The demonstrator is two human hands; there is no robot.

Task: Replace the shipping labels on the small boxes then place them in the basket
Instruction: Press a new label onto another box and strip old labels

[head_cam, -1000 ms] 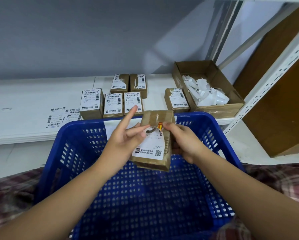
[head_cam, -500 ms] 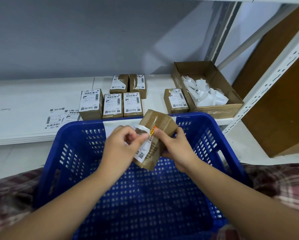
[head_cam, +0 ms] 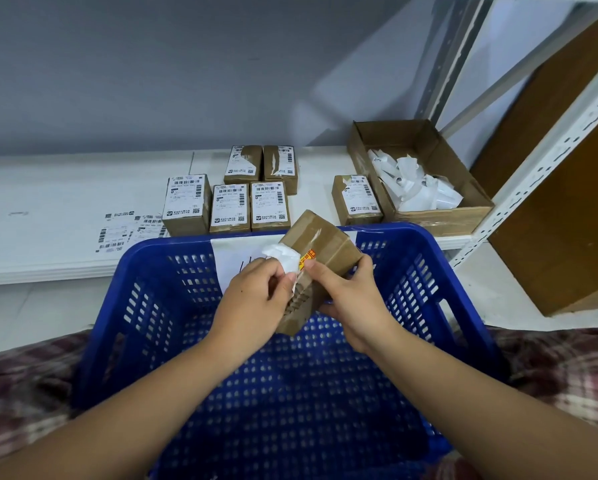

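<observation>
Over the empty blue perforated plastic basket (head_cam: 173, 306) the person holds a small brown taped cardboard box (head_cam: 320, 242), tilted, one corner pointing up, just above the far rim. The right hand (head_cam: 351, 299) wraps it from the side and beneath, thumb pressed on top beside an orange sticker (head_cam: 308, 258). The left hand (head_cam: 252, 306) pinches a crumpled white shipping label (head_cam: 283, 258) between thumb and fingers, most of it peeled off and bunched, a strip running down the box face beside the thumb.

That box looks light and stiff enough to take a firm squeeze; the tape seems slick, so gripping across the card edges is the safer hold. The label looks thin and likely to tear, so I'd pull low, close to the glued line.

Room is decent. The basket rim sits right under the box. On the white shelf (head_cam: 48, 202) beyond, six more labelled brown boxes (head_cam: 230, 207) stand clustered, loose printed label sheets (head_cam: 117, 233) lie left, and an open cardboard tray of discarded white backing scraps (head_cam: 415, 183) waits to the right, within easy reach.
</observation>
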